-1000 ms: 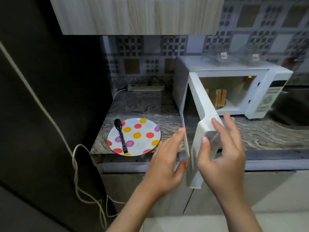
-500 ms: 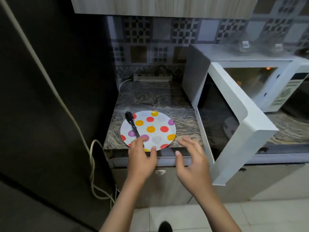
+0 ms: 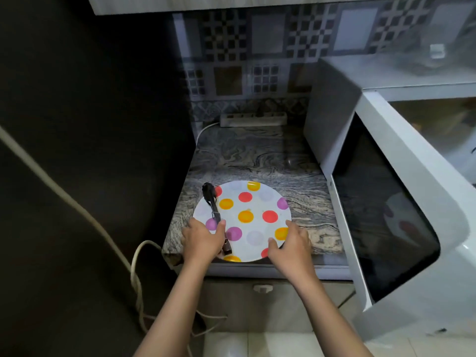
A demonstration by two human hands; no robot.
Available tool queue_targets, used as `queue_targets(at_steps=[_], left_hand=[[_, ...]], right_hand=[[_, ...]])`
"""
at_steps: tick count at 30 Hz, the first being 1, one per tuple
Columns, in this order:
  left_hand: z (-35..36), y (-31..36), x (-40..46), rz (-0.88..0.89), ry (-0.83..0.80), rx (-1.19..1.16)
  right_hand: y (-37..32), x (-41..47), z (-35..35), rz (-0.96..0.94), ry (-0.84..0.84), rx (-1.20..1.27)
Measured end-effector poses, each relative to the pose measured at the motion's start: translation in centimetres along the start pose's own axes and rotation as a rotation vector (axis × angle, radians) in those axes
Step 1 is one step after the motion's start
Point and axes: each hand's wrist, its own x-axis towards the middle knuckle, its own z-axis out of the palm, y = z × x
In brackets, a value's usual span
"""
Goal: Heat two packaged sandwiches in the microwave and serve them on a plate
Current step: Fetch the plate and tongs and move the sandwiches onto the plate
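My left hand [image 3: 203,239] grips the black tongs [image 3: 215,213] lying across the polka-dot plate [image 3: 257,202] on the marble bench [image 3: 257,155]; my right hand [image 3: 289,243] grasps the plate's near rim beside the microwave's open door [image 3: 401,202].

The worktop [image 3: 257,161] is seen to be polished stone with grey and tan swirled veins, faintly glossy. The plate [image 3: 260,202] looks smooth and glossy, white with coloured dots. The tongs [image 3: 213,205] on it are finished in matt black. The microwave [image 3: 332,112] is cased in smooth white, and its door [image 3: 381,210] is fitted with dark reflective glass. The far wall [image 3: 257,52] is covered in patterned glazed tiles. The overhead cabinet [image 3: 180,3] shows a pale wood grain.
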Motion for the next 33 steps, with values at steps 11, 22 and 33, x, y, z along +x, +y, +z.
queue_targets(at_steps=[11, 22, 33], left_hand=[[0.8, 0.7, 1.5, -0.101, 0.061, 0.036], [-0.2, -0.1, 0.7, -0.22, -0.087, -0.542], [-2.6, -1.8, -5.4, -0.091, -0.128, -0.66]], right_hand=[[-0.2, 2.0, 1.5, 0.047, 0.046, 0.023], [0.5, 2.6, 1.2, 0.254, 0.203, 0.592], [2.1, -3.8, -0.8, 0.164, 0.198, 0.763]])
